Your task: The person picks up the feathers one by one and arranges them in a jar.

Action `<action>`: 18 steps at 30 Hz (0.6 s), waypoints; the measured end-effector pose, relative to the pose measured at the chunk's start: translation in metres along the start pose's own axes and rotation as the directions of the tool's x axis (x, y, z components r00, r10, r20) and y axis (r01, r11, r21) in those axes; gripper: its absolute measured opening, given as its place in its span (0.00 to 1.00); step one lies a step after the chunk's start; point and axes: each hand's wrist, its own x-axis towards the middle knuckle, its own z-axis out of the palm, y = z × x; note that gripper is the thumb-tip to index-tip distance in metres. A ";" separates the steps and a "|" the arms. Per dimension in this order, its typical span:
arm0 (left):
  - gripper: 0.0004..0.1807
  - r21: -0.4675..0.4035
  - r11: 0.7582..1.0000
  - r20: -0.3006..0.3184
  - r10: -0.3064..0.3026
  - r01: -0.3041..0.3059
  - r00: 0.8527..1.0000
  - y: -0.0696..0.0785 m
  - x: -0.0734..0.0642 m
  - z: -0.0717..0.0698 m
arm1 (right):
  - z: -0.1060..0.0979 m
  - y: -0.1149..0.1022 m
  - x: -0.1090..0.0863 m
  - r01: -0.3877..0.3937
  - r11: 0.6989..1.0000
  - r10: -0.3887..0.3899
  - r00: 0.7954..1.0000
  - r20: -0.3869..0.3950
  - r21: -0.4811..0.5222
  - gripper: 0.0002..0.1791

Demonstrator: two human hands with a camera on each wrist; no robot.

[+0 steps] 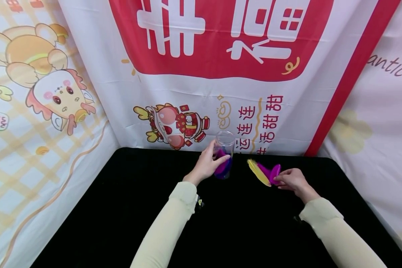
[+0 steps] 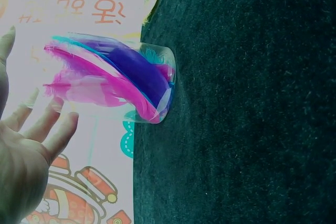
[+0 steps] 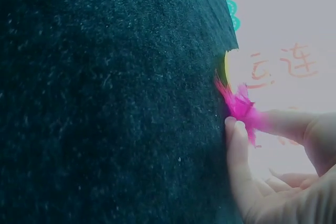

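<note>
In the head view, a tall clear plastic jar (image 1: 226, 138) stands upright near the table's back edge. Blue and magenta feathers (image 1: 223, 166) fill its lower part. My left hand (image 1: 207, 163) holds the jar from the left, thumb across its front. The left wrist view shows the feathers (image 2: 118, 72) through the jar's wall, with fingertips (image 2: 65, 127) at its side. To the right of the jar, my right hand (image 1: 294, 180) pinches magenta feathers (image 1: 274, 174) and a yellow feather (image 1: 258, 173) between thumb and fingers. The right wrist view shows that pinch at the magenta feathers (image 3: 244, 108).
A black cloth-covered table (image 1: 241, 227) lies under both hands. Behind it hangs a white and red printed banner (image 1: 187, 85), close to the jar. Printed cloths cover the left side (image 1: 87, 123) and right side (image 1: 372, 123).
</note>
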 end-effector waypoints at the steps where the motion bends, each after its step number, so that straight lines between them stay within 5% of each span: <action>1: 0.39 0.000 1.000 0.001 0.002 -0.002 1.000 0.000 0.000 0.000 | 0.000 0.000 0.001 0.005 1.000 -0.005 1.000 -0.011 -0.008 0.18; 8: 0.39 -0.006 1.000 0.006 -0.002 0.002 1.000 -0.001 0.000 0.000 | 0.000 -0.002 0.005 0.031 0.991 -0.035 0.999 -0.029 -0.131 0.22; 18: 0.37 0.006 1.000 0.005 0.009 -0.009 1.000 -0.001 -0.001 0.000 | 0.001 -0.007 0.005 0.111 0.960 -0.101 0.994 0.053 -0.259 0.20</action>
